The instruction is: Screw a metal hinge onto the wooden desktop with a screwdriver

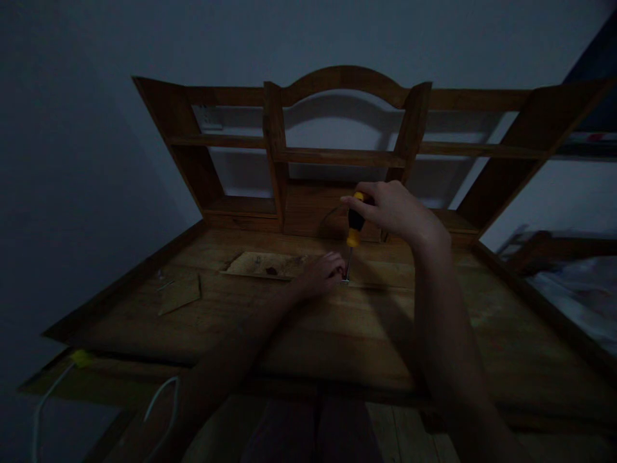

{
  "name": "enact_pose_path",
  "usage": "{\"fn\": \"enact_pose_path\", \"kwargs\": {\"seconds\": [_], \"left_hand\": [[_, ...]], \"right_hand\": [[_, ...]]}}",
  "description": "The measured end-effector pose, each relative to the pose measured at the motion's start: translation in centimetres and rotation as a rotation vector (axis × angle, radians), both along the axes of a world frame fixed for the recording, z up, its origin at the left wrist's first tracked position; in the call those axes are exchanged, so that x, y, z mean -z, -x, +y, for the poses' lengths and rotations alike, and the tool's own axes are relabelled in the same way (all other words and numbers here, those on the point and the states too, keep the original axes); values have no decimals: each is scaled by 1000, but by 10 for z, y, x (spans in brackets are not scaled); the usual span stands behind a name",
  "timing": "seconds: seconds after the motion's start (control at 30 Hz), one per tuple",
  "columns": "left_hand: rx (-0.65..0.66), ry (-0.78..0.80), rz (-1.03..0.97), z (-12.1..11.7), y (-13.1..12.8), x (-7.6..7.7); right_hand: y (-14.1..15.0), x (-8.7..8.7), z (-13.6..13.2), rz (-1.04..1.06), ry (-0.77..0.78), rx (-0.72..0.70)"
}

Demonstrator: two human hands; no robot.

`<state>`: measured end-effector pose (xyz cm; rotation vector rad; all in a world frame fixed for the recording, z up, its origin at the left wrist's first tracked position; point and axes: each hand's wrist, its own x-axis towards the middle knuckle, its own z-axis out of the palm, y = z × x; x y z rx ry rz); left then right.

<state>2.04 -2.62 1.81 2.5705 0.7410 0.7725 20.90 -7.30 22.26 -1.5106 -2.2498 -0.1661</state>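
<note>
My right hand [385,206] is wrapped round the top of a screwdriver [355,220] with a yellow and black handle. Its shaft points down, nearly upright, to a small metal piece [346,281] on the wooden desktop [308,328]. Beside the tip, my left hand [322,273] rests low on the desk with its fingers curled in. What those fingers pinch is hidden in the dim light. Left of them lies a rough, pale strip [265,263] in the desktop, with a dark spot on it.
A wooden shelf unit [337,156] with an arched top stands along the back of the desk, against the wall. A flat, square-cornered piece [180,296] lies at left. A white cable [53,392] hangs by the front left edge, near a yellow object [81,358].
</note>
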Motion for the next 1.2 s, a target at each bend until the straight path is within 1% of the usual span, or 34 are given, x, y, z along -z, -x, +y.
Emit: {"fn": "enact_pose_path", "kwargs": {"seconds": [0.13,0.23,0.33,0.4,0.5,0.6,0.73,0.83,0.9,1.0,1.07,1.2], "left_hand": [[8,-14,-5,3,0,4],[1,-29,-9,5,0,6],[-7,-28,3,4,-1,5],[-11,-30,10,2,-1,3],[-18,-44,20,-1,-1,0],[-25,-60,34,-3,-1,-2],[-30,-93,65,-2,0,-1],[-33,-139,62,0,1,1],[-84,-174,31,1,1,1],[-220,-199,-40,2,2,1],[-288,-204,-82,3,3,1],[-338,-222,-116,6,4,1]], "right_hand": [[1,0,2,18,13,-42],[2,-2,0,20,-10,-45],[2,-3,-2,11,-19,-49],[2,-2,-2,9,-31,-31],[3,1,0,-32,-53,34],[1,4,4,-58,-17,39],[-1,4,7,0,64,-22],[-2,2,7,-2,78,-50],[-2,0,6,-4,62,-48],[0,1,4,7,34,-66],[0,2,3,11,13,-62],[1,6,5,-13,-12,0]]}}
